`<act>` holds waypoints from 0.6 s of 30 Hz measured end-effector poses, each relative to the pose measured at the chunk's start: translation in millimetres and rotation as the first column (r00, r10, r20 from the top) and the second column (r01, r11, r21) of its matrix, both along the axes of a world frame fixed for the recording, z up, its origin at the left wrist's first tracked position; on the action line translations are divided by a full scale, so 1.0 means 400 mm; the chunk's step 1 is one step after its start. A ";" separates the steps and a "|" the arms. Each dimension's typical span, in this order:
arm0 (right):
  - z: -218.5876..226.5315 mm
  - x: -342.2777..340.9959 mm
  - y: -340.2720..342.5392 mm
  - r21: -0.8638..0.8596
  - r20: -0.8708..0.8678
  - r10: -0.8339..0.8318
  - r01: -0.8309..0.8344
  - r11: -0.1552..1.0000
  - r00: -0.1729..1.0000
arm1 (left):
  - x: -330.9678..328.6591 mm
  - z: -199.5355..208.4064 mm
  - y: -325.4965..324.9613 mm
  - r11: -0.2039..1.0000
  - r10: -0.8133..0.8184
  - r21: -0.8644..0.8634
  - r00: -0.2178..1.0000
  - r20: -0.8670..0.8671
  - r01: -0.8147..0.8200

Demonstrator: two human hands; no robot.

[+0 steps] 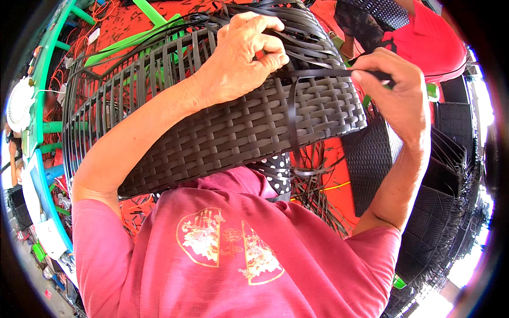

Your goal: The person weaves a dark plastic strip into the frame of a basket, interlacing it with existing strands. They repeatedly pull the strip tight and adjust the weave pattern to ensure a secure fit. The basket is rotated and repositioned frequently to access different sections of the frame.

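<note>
A dark brown woven panel (233,135) of flat plastic strips lies across my lap; its lower part is closely woven, while bare ribs (154,69) stand at its upper left. My left hand (241,55) rests at the top of the weave with fingers curled and thumb against forefinger; what they hold is hidden. At the right end, my right hand (395,79) pinches a flat dark strip (323,73) stretched along the weave's upper edge. Another strip (292,114) hangs down over the panel's front. Loose strips (302,45) bunch above the weave, beside my left fingers.
Red sheeting (334,164) with scattered strip offcuts covers the floor. A green frame (47,69) and a white fan (20,103) stand at the left. Dark woven pieces (424,233) are stacked at the right. A person in red (427,40) sits at the upper right.
</note>
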State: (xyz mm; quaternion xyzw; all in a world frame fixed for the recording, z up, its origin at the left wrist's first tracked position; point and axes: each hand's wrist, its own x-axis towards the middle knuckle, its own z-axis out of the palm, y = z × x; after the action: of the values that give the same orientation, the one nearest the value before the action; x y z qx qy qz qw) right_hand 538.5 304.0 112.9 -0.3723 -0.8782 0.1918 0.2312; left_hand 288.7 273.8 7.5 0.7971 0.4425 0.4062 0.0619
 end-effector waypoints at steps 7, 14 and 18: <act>-0.030 -0.015 0.014 -0.175 -0.074 -0.065 0.051 0.983 0.995 | 0.010 0.035 -0.015 0.985 0.114 0.131 0.993 -0.028 -0.110; 0.037 0.012 0.040 0.065 0.074 0.026 -0.031 0.997 0.997 | 0.006 0.022 -0.003 0.995 -0.010 -0.099 0.931 -0.364 -0.028; 0.042 -0.023 0.035 0.147 0.228 -0.062 0.029 0.989 0.972 | 0.010 0.002 0.016 0.991 -0.012 -0.124 0.870 -0.492 -0.056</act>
State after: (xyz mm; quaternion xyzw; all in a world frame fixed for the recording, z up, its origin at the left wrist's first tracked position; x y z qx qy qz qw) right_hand 529.2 318.1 129.8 -0.3948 -0.9018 0.0784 0.1573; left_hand 292.5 280.1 8.4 0.8630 0.4792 0.1601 -0.0037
